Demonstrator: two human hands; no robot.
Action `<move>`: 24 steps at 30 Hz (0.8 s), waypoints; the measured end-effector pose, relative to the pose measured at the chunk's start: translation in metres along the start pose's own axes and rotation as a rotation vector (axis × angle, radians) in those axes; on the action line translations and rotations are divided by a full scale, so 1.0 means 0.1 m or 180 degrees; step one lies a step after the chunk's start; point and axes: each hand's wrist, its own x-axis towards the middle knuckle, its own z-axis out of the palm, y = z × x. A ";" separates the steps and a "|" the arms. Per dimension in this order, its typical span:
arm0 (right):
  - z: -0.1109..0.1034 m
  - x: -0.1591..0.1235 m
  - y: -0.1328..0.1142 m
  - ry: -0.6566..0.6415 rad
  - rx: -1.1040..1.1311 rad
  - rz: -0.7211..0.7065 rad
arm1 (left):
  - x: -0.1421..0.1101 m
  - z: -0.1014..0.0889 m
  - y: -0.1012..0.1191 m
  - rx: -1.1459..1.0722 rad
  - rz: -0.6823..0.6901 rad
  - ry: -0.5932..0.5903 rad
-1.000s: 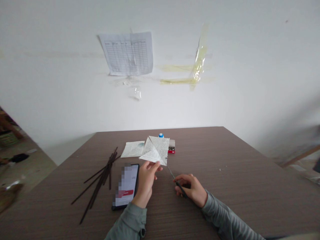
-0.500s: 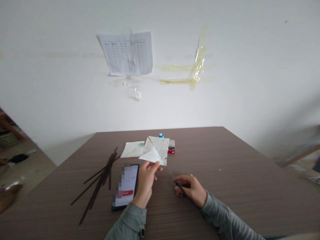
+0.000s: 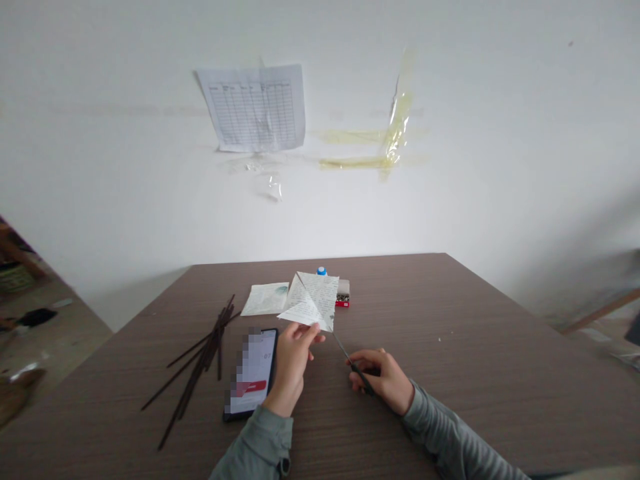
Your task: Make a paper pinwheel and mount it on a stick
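Note:
My left hand pinches the lower edge of a square of paper with handwriting on it, held up above the table. A diagonal line, a fold or a cut, runs across the sheet from its upper left edge. In my right hand is a thin metal tool with a black handle; its kind is not clear. The tool's slender shaft reaches up left to the paper's lower right corner, in line with the diagonal.
Several dark thin sticks lie left of a phone. Another paper piece rests farther back. Behind the held sheet are a blue cap and a small red box. A printed table sheet is taped to the wall.

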 end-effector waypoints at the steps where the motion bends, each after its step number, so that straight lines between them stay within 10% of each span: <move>1: 0.00 -0.01 -0.01 0.0006 -0.0014 -0.0016 | 0.00 0.00 0.00 0.0003 -0.0005 -0.0009; 24: 0.01 0.03 0.05 -0.0009 0.0159 0.0044 | 0.03 -0.02 -0.04 -0.0017 -0.0054 -0.0086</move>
